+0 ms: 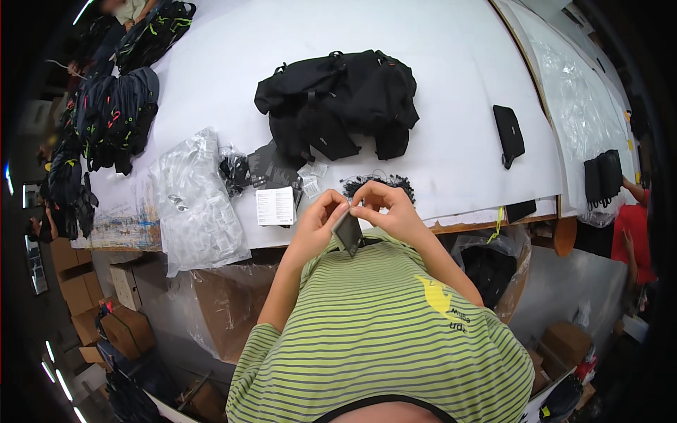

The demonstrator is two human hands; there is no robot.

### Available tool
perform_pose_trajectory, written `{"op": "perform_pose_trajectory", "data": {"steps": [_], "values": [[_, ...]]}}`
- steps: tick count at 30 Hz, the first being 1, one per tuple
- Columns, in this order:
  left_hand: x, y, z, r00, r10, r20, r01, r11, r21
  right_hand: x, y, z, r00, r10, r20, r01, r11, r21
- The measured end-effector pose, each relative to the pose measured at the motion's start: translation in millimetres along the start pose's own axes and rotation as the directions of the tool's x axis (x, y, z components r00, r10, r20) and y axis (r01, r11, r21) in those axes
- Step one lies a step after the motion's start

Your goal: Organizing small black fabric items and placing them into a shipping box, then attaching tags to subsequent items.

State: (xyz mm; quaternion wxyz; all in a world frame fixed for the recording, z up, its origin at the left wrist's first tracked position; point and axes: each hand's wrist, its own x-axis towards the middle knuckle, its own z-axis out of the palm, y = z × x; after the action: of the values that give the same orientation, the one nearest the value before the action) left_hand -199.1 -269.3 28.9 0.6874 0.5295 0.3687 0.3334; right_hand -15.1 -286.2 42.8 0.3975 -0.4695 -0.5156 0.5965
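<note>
Close in front of my chest, both hands meet over a dark grey card tag [348,235]. My left hand [317,224] is closed, pinching the tag near its upper edge. At the tag's top corner, the thumb and finger of my right hand [392,211] are pressed together; whatever lies between them is too small to make out. Just beyond the hands is a tangled heap of thin black cords [400,185]. To the left lie white printed cards [276,206], dark tags [270,166] and small clear packets [311,176].
Black fabric bags [337,102] are piled mid-table, with a flat black pouch [508,135] at the right. A large clear plastic bag [192,194] of small packets lies at the left. Backpacks [116,113] crowd the far left edge. Other people are at both sides.
</note>
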Motion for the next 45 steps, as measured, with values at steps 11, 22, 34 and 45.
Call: {"op": "perform_pose_trajectory", "data": {"steps": [11,22,34,45], "values": [[138,-14,-63,0.85,0.342,-0.401,-0.06,0.818,0.571,48,10,-26,0.982,0.146,0.122,-0.174,0.948,0.265],[121,0,-51,0.931,0.126,-0.344,-0.026,0.959,0.281,53,21,-26,0.947,0.164,-0.276,-0.113,0.975,0.191],[10,36,-21,0.934,-0.255,-0.249,0.268,0.963,0.019,18,-17,14,0.966,-0.22,-0.14,0.13,0.873,-0.47],[-34,15,-13,0.932,-0.143,-0.334,0.139,0.99,-0.034,-3,-12,27,0.964,-0.266,-0.016,0.236,0.88,-0.413]]}}
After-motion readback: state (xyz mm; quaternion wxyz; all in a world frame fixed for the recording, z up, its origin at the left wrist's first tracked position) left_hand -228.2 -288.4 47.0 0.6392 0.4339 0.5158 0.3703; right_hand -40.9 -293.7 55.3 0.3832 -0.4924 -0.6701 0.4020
